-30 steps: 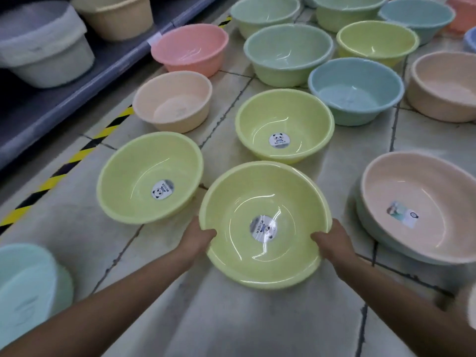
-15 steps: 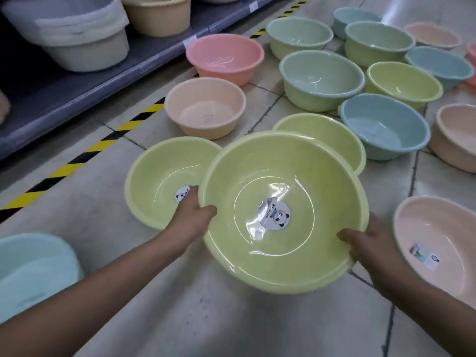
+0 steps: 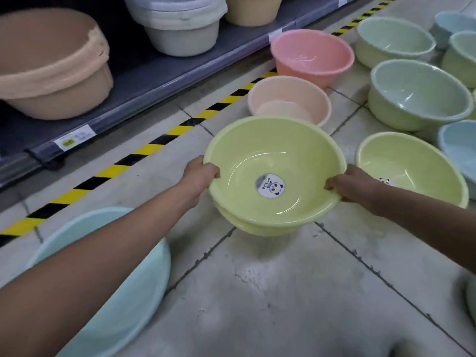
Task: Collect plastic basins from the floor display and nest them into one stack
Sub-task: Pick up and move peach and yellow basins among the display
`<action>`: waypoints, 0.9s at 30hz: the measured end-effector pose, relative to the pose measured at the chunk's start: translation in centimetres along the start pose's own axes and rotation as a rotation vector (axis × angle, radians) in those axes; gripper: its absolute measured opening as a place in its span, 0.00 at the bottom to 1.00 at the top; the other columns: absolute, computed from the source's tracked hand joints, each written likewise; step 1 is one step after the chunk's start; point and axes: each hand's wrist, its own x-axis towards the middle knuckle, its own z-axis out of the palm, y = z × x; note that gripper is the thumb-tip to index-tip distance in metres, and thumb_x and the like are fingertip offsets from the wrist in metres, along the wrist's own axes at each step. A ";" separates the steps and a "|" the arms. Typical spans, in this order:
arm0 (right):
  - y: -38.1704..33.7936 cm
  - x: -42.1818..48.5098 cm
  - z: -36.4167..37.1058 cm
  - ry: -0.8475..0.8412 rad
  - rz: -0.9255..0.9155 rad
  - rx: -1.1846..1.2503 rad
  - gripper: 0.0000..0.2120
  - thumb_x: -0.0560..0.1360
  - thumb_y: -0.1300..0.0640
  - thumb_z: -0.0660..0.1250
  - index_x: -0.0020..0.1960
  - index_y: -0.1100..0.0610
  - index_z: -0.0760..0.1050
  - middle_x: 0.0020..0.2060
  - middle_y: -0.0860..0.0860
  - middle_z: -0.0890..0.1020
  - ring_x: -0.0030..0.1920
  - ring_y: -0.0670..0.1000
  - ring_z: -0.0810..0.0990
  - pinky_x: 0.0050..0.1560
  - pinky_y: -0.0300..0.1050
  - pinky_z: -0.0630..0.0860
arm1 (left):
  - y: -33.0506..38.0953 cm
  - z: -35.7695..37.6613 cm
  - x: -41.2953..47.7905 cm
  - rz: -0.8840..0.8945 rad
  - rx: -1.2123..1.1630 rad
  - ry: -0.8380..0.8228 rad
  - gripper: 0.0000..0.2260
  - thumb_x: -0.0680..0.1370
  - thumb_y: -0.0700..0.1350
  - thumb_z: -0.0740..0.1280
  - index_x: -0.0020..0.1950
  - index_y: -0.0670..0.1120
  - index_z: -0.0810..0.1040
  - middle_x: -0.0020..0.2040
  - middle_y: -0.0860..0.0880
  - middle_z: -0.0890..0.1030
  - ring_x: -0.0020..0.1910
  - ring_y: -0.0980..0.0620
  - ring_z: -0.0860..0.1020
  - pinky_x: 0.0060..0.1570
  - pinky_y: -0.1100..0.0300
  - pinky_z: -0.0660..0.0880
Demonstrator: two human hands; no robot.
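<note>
**Item: yellow-green basin pair, held at the rim in both hands**

Fingers – the left hand (image 3: 203, 173) grasps the near-left rim, thumb hooked over the lip and the other fingers hidden beneath. The right hand (image 3: 347, 185) grasps the opposite rim the same way, knuckles up.

Held article – top basin (image 3: 275, 155), yellow-green, upright, spanning the gap between the two hands. A round panda sticker (image 3: 270, 186) lies on its inside bottom.

Directly below the fingers – lower basin (image 3: 257, 228), same colour, with the top one seated inside it; only its outer wall shows. Whether the pair rests on the tiled floor (image 3: 283, 292) cannot be told.

Just beyond the right hand – a single yellow-green basin (image 3: 412, 161), partly hidden by the wrist.

Ahead of the fingers – peach basin (image 3: 288, 99), then pink basin (image 3: 311, 55); to their right, pale green basin (image 3: 417, 94).

Under the left forearm – light blue basin (image 3: 123, 279).

Far left of the hands – striped hazard tape (image 3: 154, 143), and behind it a low shelf (image 3: 167, 70) bearing large tubs.
</note>
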 end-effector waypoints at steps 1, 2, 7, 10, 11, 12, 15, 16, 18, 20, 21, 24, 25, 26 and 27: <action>0.3 0.5 0.8 -0.013 0.020 -0.031 0.16 0.74 0.61 0.69 0.59 0.61 0.71 0.52 0.59 0.78 0.53 0.58 0.78 0.54 0.52 0.78 | -0.4 -0.1 0.5 -0.007 -0.003 0.016 0.12 0.71 0.36 0.65 0.53 0.45 0.77 0.47 0.46 0.81 0.45 0.45 0.77 0.42 0.56 0.75; 0.6 1.1 1.5 -0.026 0.026 -0.050 0.16 0.74 0.61 0.69 0.60 0.60 0.70 0.51 0.58 0.78 0.51 0.57 0.77 0.53 0.50 0.77 | -0.8 -0.1 1.0 -0.013 -0.001 0.023 0.13 0.71 0.36 0.65 0.53 0.45 0.77 0.48 0.45 0.81 0.46 0.45 0.77 0.42 0.56 0.75; 3.1 3.7 4.4 -0.058 0.058 -0.059 0.20 0.74 0.59 0.68 0.63 0.60 0.67 0.48 0.55 0.76 0.48 0.53 0.76 0.49 0.50 0.76 | -3.3 1.0 3.1 -0.038 -0.016 0.034 0.14 0.73 0.34 0.63 0.54 0.49 0.77 0.45 0.49 0.80 0.43 0.48 0.77 0.40 0.58 0.75; 4.6 5.2 5.4 -0.098 0.115 -0.049 0.27 0.69 0.56 0.69 0.65 0.59 0.67 0.53 0.58 0.78 0.52 0.58 0.80 0.52 0.57 0.82 | -4.8 1.7 4.2 -0.043 -0.003 0.052 0.14 0.72 0.34 0.63 0.53 0.49 0.78 0.45 0.49 0.81 0.44 0.46 0.78 0.40 0.58 0.75; 5.1 5.7 5.8 -0.107 0.118 -0.040 0.28 0.68 0.55 0.69 0.65 0.59 0.67 0.53 0.59 0.79 0.51 0.59 0.81 0.50 0.57 0.83 | -5.2 1.9 4.5 -0.050 0.006 0.058 0.14 0.73 0.34 0.62 0.53 0.50 0.78 0.45 0.49 0.81 0.45 0.46 0.78 0.41 0.57 0.75; 5.7 6.1 6.1 -0.110 0.119 -0.025 0.28 0.68 0.56 0.69 0.65 0.59 0.66 0.53 0.59 0.79 0.50 0.60 0.82 0.48 0.57 0.84 | -5.6 2.1 4.8 -0.053 0.017 0.062 0.15 0.73 0.34 0.62 0.54 0.50 0.77 0.46 0.48 0.81 0.46 0.45 0.79 0.42 0.57 0.75; 7.0 6.3 6.9 -0.114 0.126 0.052 0.27 0.68 0.56 0.69 0.65 0.59 0.64 0.53 0.59 0.78 0.50 0.59 0.81 0.42 0.55 0.84 | -6.2 2.6 5.5 -0.050 0.069 0.054 0.19 0.74 0.35 0.62 0.62 0.50 0.75 0.52 0.46 0.80 0.51 0.44 0.79 0.47 0.53 0.77; 7.2 6.1 7.1 -0.104 0.118 0.071 0.28 0.67 0.55 0.68 0.65 0.59 0.65 0.51 0.59 0.79 0.47 0.59 0.82 0.40 0.55 0.84 | -6.5 2.8 5.7 -0.052 0.088 0.057 0.20 0.74 0.35 0.62 0.64 0.49 0.74 0.54 0.46 0.79 0.52 0.44 0.78 0.49 0.52 0.77; 7.5 6.1 7.4 -0.081 0.100 0.076 0.22 0.70 0.57 0.65 0.62 0.58 0.65 0.46 0.60 0.79 0.39 0.58 0.82 0.36 0.55 0.82 | -6.9 3.2 6.2 -0.081 0.083 0.082 0.18 0.74 0.35 0.62 0.62 0.48 0.73 0.54 0.45 0.79 0.52 0.43 0.79 0.54 0.47 0.78; 7.5 6.5 7.4 -0.072 0.089 0.075 0.17 0.73 0.60 0.63 0.60 0.56 0.63 0.43 0.59 0.78 0.35 0.58 0.79 0.35 0.57 0.80 | -7.2 3.6 6.4 -0.128 0.024 0.118 0.15 0.74 0.35 0.63 0.59 0.48 0.75 0.53 0.43 0.81 0.50 0.41 0.80 0.54 0.44 0.79; 7.4 6.7 7.4 -0.080 0.080 0.089 0.17 0.73 0.61 0.62 0.60 0.56 0.63 0.43 0.59 0.78 0.35 0.58 0.79 0.34 0.55 0.79 | -7.2 3.8 6.5 -0.139 -0.005 0.138 0.15 0.73 0.35 0.63 0.58 0.47 0.76 0.53 0.42 0.82 0.49 0.41 0.81 0.54 0.43 0.79; 6.9 7.3 6.6 -0.098 0.061 0.140 0.18 0.75 0.63 0.62 0.62 0.57 0.63 0.47 0.57 0.76 0.39 0.57 0.78 0.30 0.48 0.75 | -6.3 4.3 6.1 -0.142 -0.032 0.180 0.15 0.72 0.33 0.62 0.56 0.45 0.77 0.51 0.41 0.82 0.46 0.42 0.80 0.50 0.45 0.79; 6.7 7.6 6.2 -0.101 0.056 0.165 0.18 0.75 0.64 0.62 0.63 0.57 0.63 0.48 0.57 0.76 0.40 0.57 0.78 0.30 0.47 0.75 | -5.7 4.5 5.8 -0.142 -0.037 0.190 0.15 0.72 0.33 0.62 0.56 0.44 0.77 0.51 0.41 0.82 0.45 0.42 0.80 0.48 0.46 0.79; 6.4 7.6 5.4 -0.101 0.052 0.190 0.18 0.75 0.64 0.62 0.63 0.57 0.63 0.48 0.56 0.76 0.42 0.57 0.78 0.31 0.47 0.75 | -4.9 4.7 5.4 -0.142 -0.038 0.194 0.15 0.72 0.33 0.62 0.56 0.44 0.77 0.50 0.41 0.82 0.44 0.43 0.79 0.47 0.47 0.79; 6.1 7.6 4.5 -0.091 0.043 0.214 0.18 0.75 0.65 0.62 0.63 0.57 0.64 0.48 0.55 0.76 0.43 0.56 0.78 0.33 0.47 0.75 | -3.9 4.9 5.0 -0.137 -0.040 0.192 0.15 0.72 0.33 0.62 0.56 0.44 0.77 0.50 0.41 0.81 0.44 0.43 0.79 0.46 0.48 0.78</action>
